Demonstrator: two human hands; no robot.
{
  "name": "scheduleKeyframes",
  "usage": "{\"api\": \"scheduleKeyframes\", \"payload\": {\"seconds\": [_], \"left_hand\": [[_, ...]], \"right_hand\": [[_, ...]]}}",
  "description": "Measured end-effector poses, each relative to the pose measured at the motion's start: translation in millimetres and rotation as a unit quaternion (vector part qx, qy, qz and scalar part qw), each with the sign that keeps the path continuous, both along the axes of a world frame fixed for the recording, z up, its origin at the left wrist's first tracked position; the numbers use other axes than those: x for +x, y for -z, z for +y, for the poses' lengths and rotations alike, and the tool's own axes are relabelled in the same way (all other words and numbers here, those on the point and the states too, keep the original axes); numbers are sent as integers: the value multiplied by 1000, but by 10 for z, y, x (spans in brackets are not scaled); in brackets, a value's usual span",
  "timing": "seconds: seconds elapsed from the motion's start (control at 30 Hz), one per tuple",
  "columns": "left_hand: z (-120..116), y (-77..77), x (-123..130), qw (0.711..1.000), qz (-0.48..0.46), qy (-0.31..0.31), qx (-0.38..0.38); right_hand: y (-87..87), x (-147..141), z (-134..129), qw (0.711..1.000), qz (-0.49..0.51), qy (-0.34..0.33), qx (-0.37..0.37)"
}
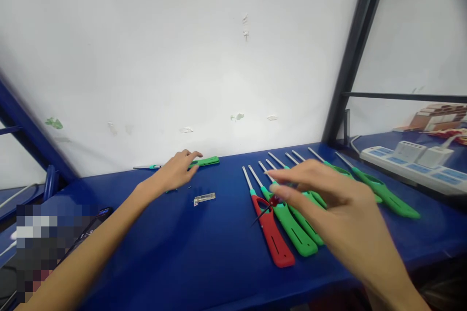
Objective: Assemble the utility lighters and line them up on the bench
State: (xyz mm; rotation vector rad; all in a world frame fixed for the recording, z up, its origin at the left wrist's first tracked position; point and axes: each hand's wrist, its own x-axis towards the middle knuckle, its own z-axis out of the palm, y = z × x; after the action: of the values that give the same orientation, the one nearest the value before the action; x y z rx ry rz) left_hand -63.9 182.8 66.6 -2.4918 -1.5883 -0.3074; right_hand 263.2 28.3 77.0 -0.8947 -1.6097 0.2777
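Note:
My left hand (179, 169) is open, its fingers spread over a green long-necked lighter (208, 161) near the wall; its middle is hidden behind the hand. Between thumb and fingers of my right hand (328, 194) is a small screwdriver (274, 200) with a red handle, its thin dark shaft pointing down to the left. Beneath it lies a red long-necked lighter (277, 243), beside a row of several green lighters (301, 238), partly covered by my right hand. A small clear rectangular part (204, 198), perhaps a fuel tank, lies between my hands.
A tiny dark piece (189, 186) lies on the blue table (204, 262) near my left hand. A white power strip (383, 156) with plugged-in adapters stands at the right. Dark metal posts (352, 53) rise at the sides, and a white wall (189, 58) closes the back.

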Motion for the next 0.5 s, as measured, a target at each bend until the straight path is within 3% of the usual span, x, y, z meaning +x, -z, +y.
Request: {"api": "scheduleKeyframes", "payload": {"seconds": [0.13, 0.3, 0.5], "left_hand": [[442, 172, -339, 997, 11, -76, -25], [713, 290, -344, 994, 13, -87, -65], [808, 282, -184, 992, 16, -70, -103]], "right_hand": [[59, -44, 85, 993, -55, -74, -74], [152, -209, 164, 985, -90, -103, -103], [342, -285, 284, 967, -219, -26, -124]]}}
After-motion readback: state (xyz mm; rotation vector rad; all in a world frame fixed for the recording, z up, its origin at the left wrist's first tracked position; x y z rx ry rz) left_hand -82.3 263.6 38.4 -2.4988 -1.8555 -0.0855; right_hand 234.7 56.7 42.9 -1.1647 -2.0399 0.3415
